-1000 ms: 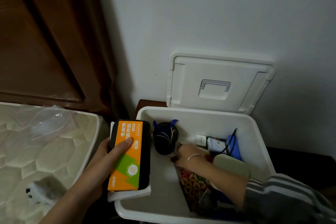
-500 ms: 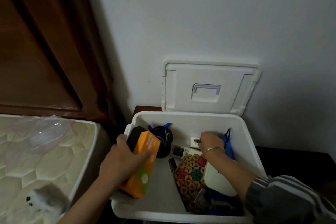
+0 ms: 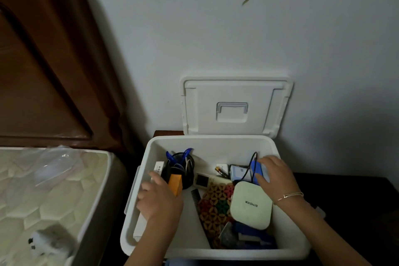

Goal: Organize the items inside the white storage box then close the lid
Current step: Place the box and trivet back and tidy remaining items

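The white storage box (image 3: 287,153) stands open, its lid (image 3: 235,95) leaning upright against the wall behind. My left hand (image 3: 158,200) grips the orange box (image 3: 175,183) together with a white flat box (image 3: 140,225), set on edge against the left inner wall. My right hand (image 3: 275,176) rests on a blue case (image 3: 257,169) with a black cord at the back right. A pale green square device (image 3: 250,204), a patterned mat (image 3: 213,207), a black comb (image 3: 196,200) and a black cup of cables (image 3: 180,164) lie inside.
A mattress (image 3: 47,196) with a clear plastic bag (image 3: 50,163) lies to the left, and a small white and grey toy (image 3: 48,244) sits near its front. A dark wooden headboard (image 3: 43,71) rises behind it. The box sits on a dark stand against a white wall.
My left hand tipped the orange box from flat to on edge and lowered it down against the box's left wall. My right hand moved from the middle to the back right, onto the blue case.
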Available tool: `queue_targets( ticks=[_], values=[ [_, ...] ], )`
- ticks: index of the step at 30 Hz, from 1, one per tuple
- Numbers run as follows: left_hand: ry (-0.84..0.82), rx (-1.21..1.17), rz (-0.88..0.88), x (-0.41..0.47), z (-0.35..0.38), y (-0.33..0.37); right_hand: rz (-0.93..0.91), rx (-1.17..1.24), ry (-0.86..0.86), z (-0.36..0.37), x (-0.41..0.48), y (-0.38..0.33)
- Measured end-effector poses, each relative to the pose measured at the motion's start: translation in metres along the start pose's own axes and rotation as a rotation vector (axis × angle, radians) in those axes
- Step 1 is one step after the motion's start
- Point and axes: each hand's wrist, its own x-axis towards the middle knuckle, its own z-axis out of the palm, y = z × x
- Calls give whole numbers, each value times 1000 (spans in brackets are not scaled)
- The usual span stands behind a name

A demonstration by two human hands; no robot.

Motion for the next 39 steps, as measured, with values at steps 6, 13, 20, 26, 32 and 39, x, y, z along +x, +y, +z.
queue_targets(
  ticks=[6,13,20,26,32,39],
  values=[
    [-22,-77,-70,-8,29,3,24,-209,-60,13,-1,4],
    [-70,-58,-43,1,57,9,152,-200,-60,13,2,-6],
    [106,418,363,21,56,-1,129,-180,-83,8,0,-6],
    [60,653,1176,41,60,-7,103,-208,-91,10,0,-5],
    [-71,715,1257,50,66,-33,22,-244,-65,5,-6,-11],
    [-87,579,1114,43,69,-10,-423,-47,-411,37,-33,-34]
  ],
)
